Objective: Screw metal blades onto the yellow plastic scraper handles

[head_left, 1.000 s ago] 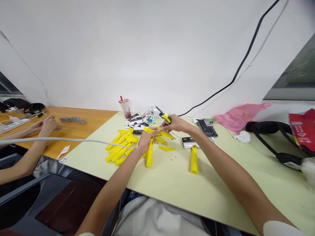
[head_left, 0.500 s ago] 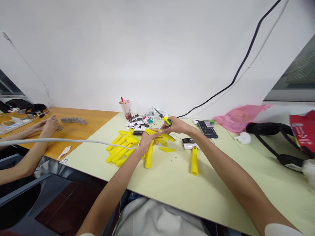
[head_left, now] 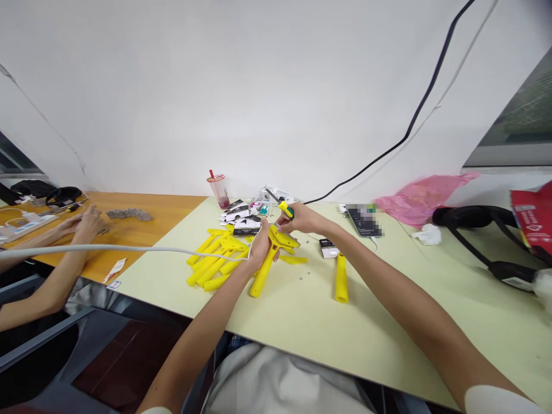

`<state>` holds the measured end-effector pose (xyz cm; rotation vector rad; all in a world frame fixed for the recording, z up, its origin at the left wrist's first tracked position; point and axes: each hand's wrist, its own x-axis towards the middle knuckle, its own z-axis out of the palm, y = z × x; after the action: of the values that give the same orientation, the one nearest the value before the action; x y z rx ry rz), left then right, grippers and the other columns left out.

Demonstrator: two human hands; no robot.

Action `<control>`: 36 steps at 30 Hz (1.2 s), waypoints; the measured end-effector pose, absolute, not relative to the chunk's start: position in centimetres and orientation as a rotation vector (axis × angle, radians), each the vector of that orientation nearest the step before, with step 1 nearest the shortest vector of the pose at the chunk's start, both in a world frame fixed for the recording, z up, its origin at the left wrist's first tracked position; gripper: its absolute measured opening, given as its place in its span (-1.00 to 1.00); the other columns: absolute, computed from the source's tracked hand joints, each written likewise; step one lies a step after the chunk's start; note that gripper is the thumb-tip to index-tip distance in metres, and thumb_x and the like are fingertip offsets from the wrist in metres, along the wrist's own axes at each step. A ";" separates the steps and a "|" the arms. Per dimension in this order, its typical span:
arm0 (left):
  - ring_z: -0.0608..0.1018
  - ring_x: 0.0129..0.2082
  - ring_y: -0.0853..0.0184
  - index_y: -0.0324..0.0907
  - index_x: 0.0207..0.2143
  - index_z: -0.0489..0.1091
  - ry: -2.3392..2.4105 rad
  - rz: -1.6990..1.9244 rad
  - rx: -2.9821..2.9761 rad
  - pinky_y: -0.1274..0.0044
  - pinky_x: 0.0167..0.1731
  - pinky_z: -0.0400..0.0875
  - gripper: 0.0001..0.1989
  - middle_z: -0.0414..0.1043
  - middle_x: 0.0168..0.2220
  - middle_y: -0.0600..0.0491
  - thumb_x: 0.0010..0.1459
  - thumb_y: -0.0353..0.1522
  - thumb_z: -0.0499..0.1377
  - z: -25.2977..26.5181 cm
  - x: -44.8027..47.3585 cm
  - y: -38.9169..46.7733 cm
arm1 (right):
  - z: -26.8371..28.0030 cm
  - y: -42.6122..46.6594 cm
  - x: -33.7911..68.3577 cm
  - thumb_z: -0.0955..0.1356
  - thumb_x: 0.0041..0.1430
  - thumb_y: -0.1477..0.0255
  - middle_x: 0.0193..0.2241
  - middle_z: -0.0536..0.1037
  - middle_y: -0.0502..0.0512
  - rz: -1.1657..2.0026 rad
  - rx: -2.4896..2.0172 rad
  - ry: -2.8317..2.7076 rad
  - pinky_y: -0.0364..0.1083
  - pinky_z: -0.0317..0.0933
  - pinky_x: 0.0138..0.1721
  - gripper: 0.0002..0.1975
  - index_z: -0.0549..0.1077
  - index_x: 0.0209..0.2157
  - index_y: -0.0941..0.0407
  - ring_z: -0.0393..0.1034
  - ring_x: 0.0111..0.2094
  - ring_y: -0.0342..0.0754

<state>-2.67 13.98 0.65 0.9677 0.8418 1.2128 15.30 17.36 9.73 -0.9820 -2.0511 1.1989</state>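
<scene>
Pale bench point(head_left: 379, 322): yellow scraper point(head_left: 263, 276) is gripped by left hand point(head_left: 259, 248); screwdriver point(head_left: 284, 208) is palmed in right hand point(head_left: 300, 218), likely for readiness.

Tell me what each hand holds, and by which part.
The left hand holds a yellow T-shaped piece near its head; the right hand holds a screwdriver-like tool by its handle.

Yellow scraper point(head_left: 264, 271) was smooth plastic, cream tabletop point(head_left: 297, 316) looked smooth, pink bag point(head_left: 422, 199) was crinkled plastic film, tissue point(head_left: 428, 234) was rumpled paper

One screwdriver point(head_left: 285, 209), one cup point(head_left: 219, 193), one phone point(head_left: 360, 226) and two tables point(head_left: 388, 333) are in view.
</scene>
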 end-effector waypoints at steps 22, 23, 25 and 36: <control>0.67 0.15 -0.12 -0.29 -0.17 0.52 0.567 0.823 1.111 0.04 0.27 0.47 -0.66 0.66 -0.11 -0.23 0.19 -0.24 0.51 0.3 -3.6 13.7 | 9.0 19.0 16.7 0.52 -0.11 0.41 -0.31 0.72 0.11 0.953 -1.022 -2.263 -0.10 0.29 -0.38 -0.84 0.54 -0.44 0.13 0.54 -0.34 0.00; 0.68 0.12 -0.13 -0.28 -0.17 0.51 0.587 0.794 1.120 0.06 0.20 0.53 -0.64 0.65 -0.13 -0.21 0.21 -0.22 0.49 0.3 -3.6 13.7 | 9.1 19.0 16.7 0.53 -0.11 0.42 -0.31 0.72 0.11 0.941 -1.027 -2.275 -0.09 0.29 -0.38 -0.83 0.54 -0.42 0.13 0.54 -0.34 0.00; 0.72 0.05 -0.14 -0.26 -0.15 0.48 0.625 0.741 1.146 0.13 0.04 0.63 -0.61 0.65 -0.15 -0.20 0.23 -0.16 0.47 0.3 -3.5 13.7 | 9.0 19.1 16.9 0.54 -0.12 0.43 -0.33 0.72 0.09 0.928 -1.026 -2.284 -0.10 0.30 -0.39 -0.81 0.51 -0.42 0.12 0.54 -0.36 -0.01; 0.66 -0.37 0.30 -0.33 -0.14 0.54 0.631 0.864 1.251 0.52 -0.34 0.54 -0.56 0.68 -0.22 -0.21 0.22 -0.12 0.46 0.5 -2.8 13.5 | 8.9 19.1 16.8 0.63 -0.11 0.48 -0.40 0.68 0.12 1.181 -1.004 -2.081 0.00 0.57 -0.37 -0.61 0.35 -0.51 0.08 0.61 -0.36 0.07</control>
<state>-2.76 13.55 0.55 1.2513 0.6313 0.8636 16.83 19.13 8.91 -1.0043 -2.0808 1.1812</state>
